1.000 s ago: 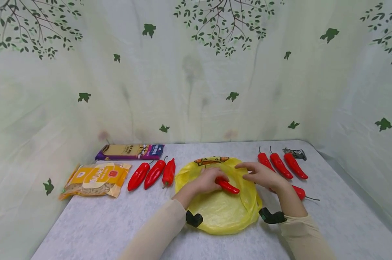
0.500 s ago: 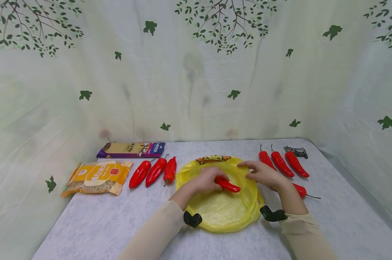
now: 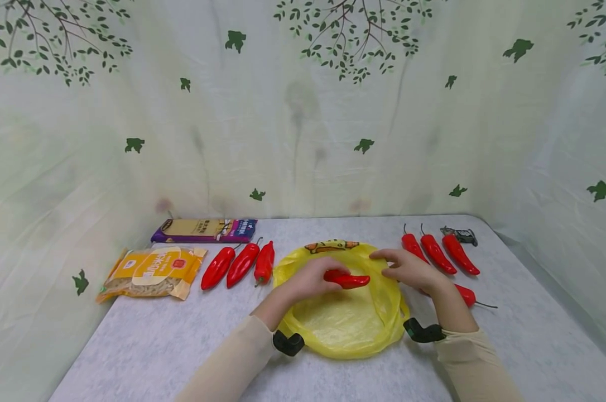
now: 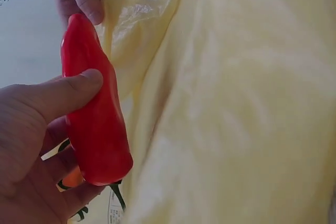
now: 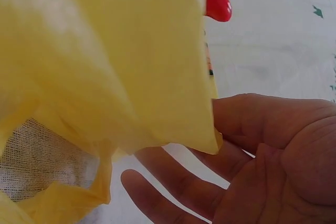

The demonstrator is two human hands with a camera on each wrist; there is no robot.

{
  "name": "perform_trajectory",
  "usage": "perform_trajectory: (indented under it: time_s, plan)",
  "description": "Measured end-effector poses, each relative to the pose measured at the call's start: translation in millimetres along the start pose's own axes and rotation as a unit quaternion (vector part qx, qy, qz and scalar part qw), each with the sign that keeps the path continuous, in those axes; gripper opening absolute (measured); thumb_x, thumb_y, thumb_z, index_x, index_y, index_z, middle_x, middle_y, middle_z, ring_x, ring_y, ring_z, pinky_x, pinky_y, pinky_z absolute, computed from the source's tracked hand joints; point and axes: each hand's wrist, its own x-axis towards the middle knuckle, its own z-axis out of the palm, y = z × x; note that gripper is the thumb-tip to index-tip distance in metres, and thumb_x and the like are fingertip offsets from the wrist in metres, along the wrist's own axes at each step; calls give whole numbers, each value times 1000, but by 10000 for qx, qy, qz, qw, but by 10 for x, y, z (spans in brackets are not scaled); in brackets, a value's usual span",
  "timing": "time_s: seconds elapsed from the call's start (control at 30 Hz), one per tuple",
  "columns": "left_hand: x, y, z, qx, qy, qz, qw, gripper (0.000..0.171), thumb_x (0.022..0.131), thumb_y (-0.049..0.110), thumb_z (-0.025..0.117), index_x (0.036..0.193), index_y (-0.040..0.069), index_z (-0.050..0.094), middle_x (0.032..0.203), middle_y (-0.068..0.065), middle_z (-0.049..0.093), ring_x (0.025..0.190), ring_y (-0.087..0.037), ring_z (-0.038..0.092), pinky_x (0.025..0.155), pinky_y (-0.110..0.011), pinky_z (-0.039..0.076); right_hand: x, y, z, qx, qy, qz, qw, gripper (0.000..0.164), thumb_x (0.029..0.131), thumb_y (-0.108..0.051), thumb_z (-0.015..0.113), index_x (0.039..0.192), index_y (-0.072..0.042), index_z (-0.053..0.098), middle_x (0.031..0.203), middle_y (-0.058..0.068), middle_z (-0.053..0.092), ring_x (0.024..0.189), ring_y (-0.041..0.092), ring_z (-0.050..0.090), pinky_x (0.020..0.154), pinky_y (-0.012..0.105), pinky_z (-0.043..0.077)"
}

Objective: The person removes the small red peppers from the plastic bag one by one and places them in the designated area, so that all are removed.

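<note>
My left hand [image 3: 310, 279] holds a red chili pepper [image 3: 354, 281] over the opening of a yellow plastic bag [image 3: 340, 332]. In the left wrist view the thumb lies across the chili pepper [image 4: 94, 129], with fingers behind it and its green stem pointing down. My right hand [image 3: 412, 272] is at the bag's right rim. The right wrist view has the bag's edge [image 5: 202, 129] pinched between that thumb and the fingers. A chili tip [image 5: 218, 1] shows beyond the bag there.
Several red chilies [image 3: 437, 254] lie at the right, one [image 3: 466, 295] partly behind the right forearm, near a small black packet [image 3: 461, 236]. Three more chilies [image 3: 243, 265] lie left of the bag. Further left are an orange food packet [image 3: 154, 273] and a purple-and-beige packet [image 3: 205, 230].
My left hand has shifted slightly up and left with the chili pepper, which now lies more level. The right hand has stayed at the bag's rim.
</note>
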Motion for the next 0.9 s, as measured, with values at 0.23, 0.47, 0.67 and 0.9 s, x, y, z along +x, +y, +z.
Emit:
perform_trajectory:
  time_s: [0.23,0.47,0.67,0.9]
  plan:
    - [-95,-38,-47,-479,264,-277,9981,33,90,26,75,123,23,70,116,8,71,99,-9,60,89,-26,52,5,2,1,-64,-53,-53,10000,46,95,-13,61,141,-17,56,151,15,49,134,41,48,103,52,52]
    - [-245,-38,-117,-703,541,-337,9955,34,91,28,74,124,25,69,118,6,70,99,-12,61,85,-26,54,19,2,-1,9,-70,39,10000,46,95,-13,61,141,-17,57,152,15,48,134,41,48,104,53,51]
    - [-366,-26,-212,-751,1030,-463,9908,37,90,28,75,126,25,68,116,3,70,101,-14,62,84,-27,57,30,13,12,58,-73,101,9999,46,95,-14,63,140,-18,57,151,14,49,134,40,48,106,53,50]
    - [-425,-18,-271,-1034,1330,-413,9848,39,89,25,75,128,25,67,121,2,69,105,-16,64,86,-30,59,36,26,10,48,-68,100,9999,45,95,-14,63,139,-19,58,151,13,49,133,39,49,105,52,51]
